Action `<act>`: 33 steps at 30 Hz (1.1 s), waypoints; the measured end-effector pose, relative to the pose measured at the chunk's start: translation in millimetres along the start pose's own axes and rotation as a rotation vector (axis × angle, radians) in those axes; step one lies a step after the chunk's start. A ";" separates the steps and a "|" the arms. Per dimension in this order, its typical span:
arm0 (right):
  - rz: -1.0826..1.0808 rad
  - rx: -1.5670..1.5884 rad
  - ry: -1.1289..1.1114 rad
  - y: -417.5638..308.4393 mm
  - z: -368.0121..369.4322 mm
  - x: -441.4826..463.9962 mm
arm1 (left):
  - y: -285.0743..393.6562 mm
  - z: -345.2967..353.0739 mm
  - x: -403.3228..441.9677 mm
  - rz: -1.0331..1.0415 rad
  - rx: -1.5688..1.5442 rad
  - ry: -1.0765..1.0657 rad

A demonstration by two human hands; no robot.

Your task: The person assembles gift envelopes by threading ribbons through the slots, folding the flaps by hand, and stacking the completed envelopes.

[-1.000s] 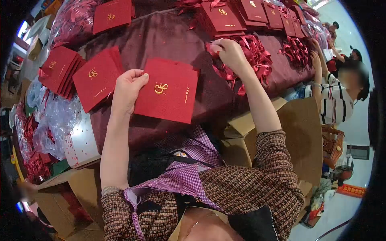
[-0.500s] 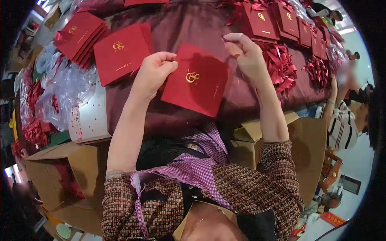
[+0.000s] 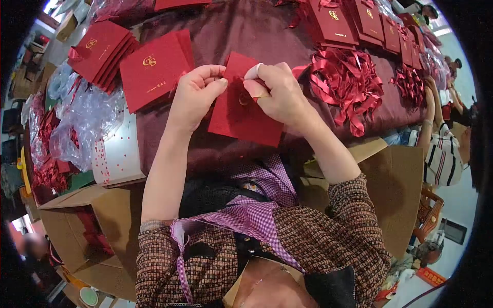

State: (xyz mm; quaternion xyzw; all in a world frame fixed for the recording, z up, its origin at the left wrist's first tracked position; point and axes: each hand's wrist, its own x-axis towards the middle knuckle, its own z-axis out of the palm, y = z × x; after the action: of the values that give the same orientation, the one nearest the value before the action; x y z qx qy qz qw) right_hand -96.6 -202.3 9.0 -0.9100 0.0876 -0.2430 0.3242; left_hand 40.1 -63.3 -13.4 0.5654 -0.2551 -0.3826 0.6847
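We're bringing the right hand point(image 3: 280, 95) in at the red gold-monogrammed card's point(image 3: 244, 123) top, fingertips closing together; can't tell if they're gripping ribbon. Left hand point(image 3: 197, 97) is pinching the card's upper left edge, near the cloth-covered table's point(image 3: 231, 31) front edge. Threading, presumably, is calling for steady card, aligned fingertips.

Table point(image 3: 231, 31) under dark red cloth
Red cards point(image 3: 149, 77) stacked upper left and upper right; red ribbons point(image 3: 346, 84) heaped upper right.
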 end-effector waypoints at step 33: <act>-0.027 0.071 -0.052 6.0 -5.3 15.0 | -5.2 2.8 -1.8 0.122 0.041 -0.073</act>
State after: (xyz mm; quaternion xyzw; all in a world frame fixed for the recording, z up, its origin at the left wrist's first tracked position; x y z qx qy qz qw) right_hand -86.3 -214.6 14.6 -0.9051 0.0584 -0.2264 0.3552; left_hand 35.6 -63.8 -17.7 0.5486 -0.3216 -0.3552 0.6852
